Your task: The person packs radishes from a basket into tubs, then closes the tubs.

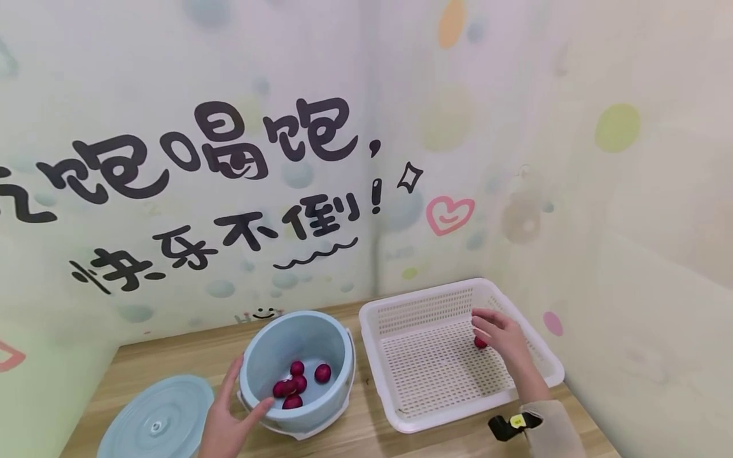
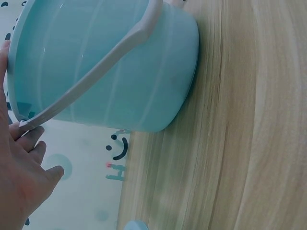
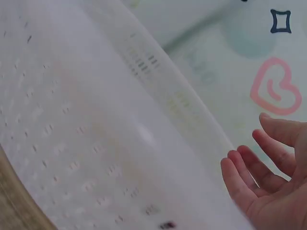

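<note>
A light blue bucket (image 1: 339, 407) stands on the wooden table with several small, dark red, plum-like fruits (image 1: 322, 373) at its bottom. At its near left side is my left hand (image 1: 226, 416), thumb and fingers spread along the rim. The left wrist view has that hand's fingers right by the end of the pale handle (image 2: 91, 79). My right hand (image 1: 502, 334) hovers over the right part of a white perforated basket (image 1: 458, 412), fingers loosely bent and apart with nothing between them. Below it in the basket lies one red fruit (image 1: 480, 343), partly hidden by the hand.
A round light blue lid (image 1: 156, 416) lies on the table (image 1: 338, 445) to the left of the bucket. Walls with black lettering and a pink heart (image 1: 449, 215) rise behind and to the right, close to the basket.
</note>
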Demonstrator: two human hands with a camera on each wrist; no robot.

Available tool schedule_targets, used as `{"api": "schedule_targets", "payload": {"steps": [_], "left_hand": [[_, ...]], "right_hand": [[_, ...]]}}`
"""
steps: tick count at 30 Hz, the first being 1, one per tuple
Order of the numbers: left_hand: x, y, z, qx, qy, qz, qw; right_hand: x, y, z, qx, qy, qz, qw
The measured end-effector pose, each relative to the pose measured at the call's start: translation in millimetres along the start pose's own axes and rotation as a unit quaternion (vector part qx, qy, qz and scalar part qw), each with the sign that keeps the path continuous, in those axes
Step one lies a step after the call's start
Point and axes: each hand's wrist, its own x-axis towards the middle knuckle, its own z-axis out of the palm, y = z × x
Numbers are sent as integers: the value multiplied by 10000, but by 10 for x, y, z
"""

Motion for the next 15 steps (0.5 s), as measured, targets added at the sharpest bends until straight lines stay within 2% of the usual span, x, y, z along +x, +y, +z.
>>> {"api": "schedule_targets", "payload": {"steps": [3, 6, 10, 12, 15], "left_hand": [[-4, 2, 0, 25, -77, -159, 9998], [2, 0, 4, 63, -128, -250, 9996], [8, -16, 16, 71, -24, -101, 9999], [10, -27, 24, 58, 62, 12, 10000], [11, -40, 36, -5, 135, 104, 9999]], "right_hand": [[69, 129, -126, -5, 327, 388, 9987], [129, 229, -208, -209, 399, 720, 9964], [223, 304, -257, -851, -5, 798, 9932], [264, 318, -259, -1280, -315, 795, 9881], [304, 334, -245, -1615, -721, 896, 9802]]}}
